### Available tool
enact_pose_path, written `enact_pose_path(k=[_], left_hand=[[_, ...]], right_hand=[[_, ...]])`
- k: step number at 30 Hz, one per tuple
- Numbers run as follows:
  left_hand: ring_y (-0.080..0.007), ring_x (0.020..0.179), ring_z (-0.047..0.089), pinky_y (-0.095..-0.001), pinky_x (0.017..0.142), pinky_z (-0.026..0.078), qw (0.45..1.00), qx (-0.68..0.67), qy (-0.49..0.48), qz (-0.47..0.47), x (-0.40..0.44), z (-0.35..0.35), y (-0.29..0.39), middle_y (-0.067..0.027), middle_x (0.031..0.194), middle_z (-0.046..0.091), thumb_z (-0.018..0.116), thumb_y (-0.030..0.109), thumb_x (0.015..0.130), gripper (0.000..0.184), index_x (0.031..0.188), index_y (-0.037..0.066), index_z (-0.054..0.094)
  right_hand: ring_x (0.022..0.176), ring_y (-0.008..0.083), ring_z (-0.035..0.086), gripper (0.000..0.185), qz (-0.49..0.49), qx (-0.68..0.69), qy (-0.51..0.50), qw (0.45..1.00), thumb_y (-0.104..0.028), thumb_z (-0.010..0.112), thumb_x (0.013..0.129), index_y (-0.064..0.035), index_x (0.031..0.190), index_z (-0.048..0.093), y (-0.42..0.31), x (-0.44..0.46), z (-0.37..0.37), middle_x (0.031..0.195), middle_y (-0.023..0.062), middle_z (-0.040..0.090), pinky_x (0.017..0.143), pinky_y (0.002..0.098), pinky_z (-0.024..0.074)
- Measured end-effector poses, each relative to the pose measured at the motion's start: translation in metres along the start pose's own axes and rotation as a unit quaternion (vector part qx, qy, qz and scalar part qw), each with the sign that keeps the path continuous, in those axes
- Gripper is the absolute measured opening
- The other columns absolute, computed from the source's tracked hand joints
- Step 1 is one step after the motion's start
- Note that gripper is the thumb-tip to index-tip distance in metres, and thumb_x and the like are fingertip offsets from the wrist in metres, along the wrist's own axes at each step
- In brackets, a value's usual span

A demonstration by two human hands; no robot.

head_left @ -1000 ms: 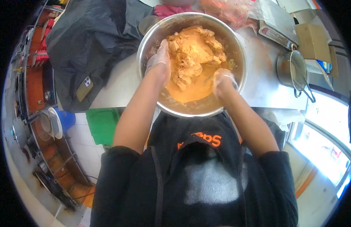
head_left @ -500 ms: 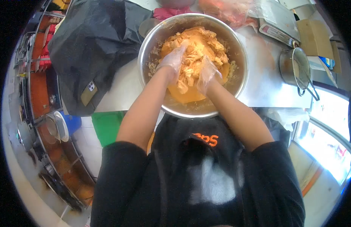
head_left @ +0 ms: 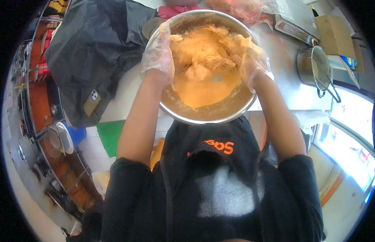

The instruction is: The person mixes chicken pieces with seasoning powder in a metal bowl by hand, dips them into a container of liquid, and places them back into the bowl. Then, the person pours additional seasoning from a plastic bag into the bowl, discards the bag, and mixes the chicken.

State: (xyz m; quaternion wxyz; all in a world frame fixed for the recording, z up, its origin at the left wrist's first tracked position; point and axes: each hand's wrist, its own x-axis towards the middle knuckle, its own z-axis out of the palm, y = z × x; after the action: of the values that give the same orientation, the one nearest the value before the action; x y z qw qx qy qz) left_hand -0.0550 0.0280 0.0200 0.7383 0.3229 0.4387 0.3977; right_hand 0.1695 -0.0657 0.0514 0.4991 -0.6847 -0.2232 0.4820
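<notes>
A large steel mixing bowl [head_left: 209, 117] stands at the table's front edge, close to my apron. Inside it, a heap of orange-coated chunks [head_left: 203, 46], blurred by motion, lies toward the far side. Smooth orange powder or batter [head_left: 203, 92] covers the near part of the bowl. My left hand [head_left: 158, 54], in a clear plastic glove, is closed over the bowl's left rim. On the right rim, my right hand [head_left: 254, 60] grips likewise, its gloved fingers inside the wall and smeared orange. Both thumbs are hard to make out.
A black plastic sheet [head_left: 94, 52] with a phone [head_left: 92, 103] on it lies to the left. At right are a steel pot [head_left: 310, 66], a scale [head_left: 294, 32] and a cardboard box [head_left: 335, 36]. A green bin [head_left: 108, 137] stands below the table.
Both hands have come out of the orange chunks and moved apart to the bowl's left and right rims. The heap has shifted and blurred.
</notes>
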Motion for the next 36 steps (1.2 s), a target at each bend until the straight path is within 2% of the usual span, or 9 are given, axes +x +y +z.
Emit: enact_pose_path(k=[5,7,11,16,24,27,30,33,36], left_hand=[[-0.0264,0.124,0.056,-0.0440,0.103,0.049,0.973,0.022,0.175,-0.146,-0.018,0.006,0.002,-0.0134,0.138,0.054,0.053,0.048,0.100,0.062,0.146,0.008,0.041],[-0.0266,0.126,0.055,-0.0450,0.103,0.049,0.976,-0.007,0.146,-0.161,-0.008,-0.015,-0.024,-0.0143,0.138,0.054,0.055,0.048,0.098,0.065,0.145,0.005,0.042],[-0.0264,0.124,0.056,-0.0434,0.098,0.052,0.961,0.027,0.156,-0.228,-0.009,-0.013,-0.038,-0.0152,0.133,0.058,0.057,0.046,0.098,0.063,0.142,0.003,0.045],[-0.0255,0.123,0.056,-0.0350,0.101,0.046,0.818,0.529,0.080,-0.209,-0.008,-0.014,-0.041,-0.0179,0.142,0.052,0.056,0.045,0.098,0.065,0.144,0.001,0.045],[-0.0229,0.112,0.059,-0.0349,0.097,0.045,0.914,0.321,0.021,-0.249,-0.009,0.001,-0.032,-0.0122,0.130,0.060,0.055,0.051,0.096,0.058,0.135,0.008,0.058],[-0.0244,0.112,0.060,-0.0346,0.097,0.045,0.949,0.140,0.115,-0.259,-0.012,-0.002,-0.021,-0.0155,0.125,0.063,0.050,0.052,0.098,0.058,0.131,0.006,0.060],[-0.0292,0.113,0.060,-0.0355,0.099,0.043,0.895,0.427,0.092,-0.087,-0.015,-0.017,-0.022,-0.0219,0.119,0.064,0.038,0.064,0.098,0.072,0.128,0.003,0.062],[-0.0279,0.111,0.060,-0.0357,0.098,0.042,0.922,0.360,0.089,-0.111,-0.031,0.001,0.003,-0.0186,0.121,0.065,0.043,0.063,0.097,0.069,0.128,0.005,0.063],[-0.0251,0.097,0.061,-0.0357,0.093,0.044,0.933,0.349,0.090,-0.004,-0.034,0.011,0.005,-0.0136,0.105,0.069,0.052,0.059,0.096,0.063,0.124,0.004,0.065]], right_hand=[[0.087,0.0268,0.068,0.036,0.044,-0.255,0.007,0.966,-0.034,0.054,0.096,-0.0016,0.095,0.070,0.035,-0.014,-0.010,0.087,0.0151,0.069,0.075,0.0413,0.0520],[0.097,0.0346,0.064,0.024,-0.094,-0.666,-0.212,0.709,-0.006,0.053,0.082,0.0011,0.100,0.068,0.061,-0.001,-0.016,0.101,0.0222,0.068,0.080,0.0404,0.0500],[0.095,0.0368,0.065,0.028,-0.075,-0.750,-0.418,0.508,-0.011,0.057,0.075,0.0035,0.095,0.069,0.062,0.004,0.008,0.097,0.0273,0.067,0.081,0.0420,0.0495],[0.096,0.0350,0.067,0.029,-0.062,-0.649,-0.467,0.597,-0.019,0.055,0.084,0.0000,0.099,0.071,0.100,-0.012,0.038,0.101,0.0266,0.068,0.084,0.0435,0.0498],[0.109,0.0321,0.062,0.049,-0.088,-0.367,-0.436,0.817,-0.038,0.064,0.086,-0.0082,0.124,0.066,0.119,-0.043,0.066,0.121,0.0175,0.066,0.097,0.0406,0.0466],[0.112,0.0319,0.061,0.040,0.071,-0.568,-0.456,0.681,-0.029,0.060,0.092,-0.0086,0.126,0.064,0.083,-0.028,0.056,0.127,0.0168,0.064,0.098,0.0394,0.0462],[0.104,0.0298,0.064,0.035,-0.235,-0.672,-0.485,0.509,-0.027,0.057,0.096,-0.0067,0.123,0.065,0.081,-0.009,0.013,0.117,0.0148,0.067,0.092,0.0381,0.0483],[0.094,0.0251,0.065,0.031,0.090,-0.260,-0.161,0.948,-0.027,0.055,0.097,-0.0056,0.116,0.066,0.022,-0.014,0.015,0.104,0.0131,0.068,0.083,0.0369,0.0522],[0.090,0.0187,0.062,0.036,0.121,0.042,-0.006,0.992,-0.034,0.055,0.099,-0.0047,0.119,0.063,0.011,0.012,0.009,0.106,0.0077,0.066,0.077,0.0337,0.0521]])
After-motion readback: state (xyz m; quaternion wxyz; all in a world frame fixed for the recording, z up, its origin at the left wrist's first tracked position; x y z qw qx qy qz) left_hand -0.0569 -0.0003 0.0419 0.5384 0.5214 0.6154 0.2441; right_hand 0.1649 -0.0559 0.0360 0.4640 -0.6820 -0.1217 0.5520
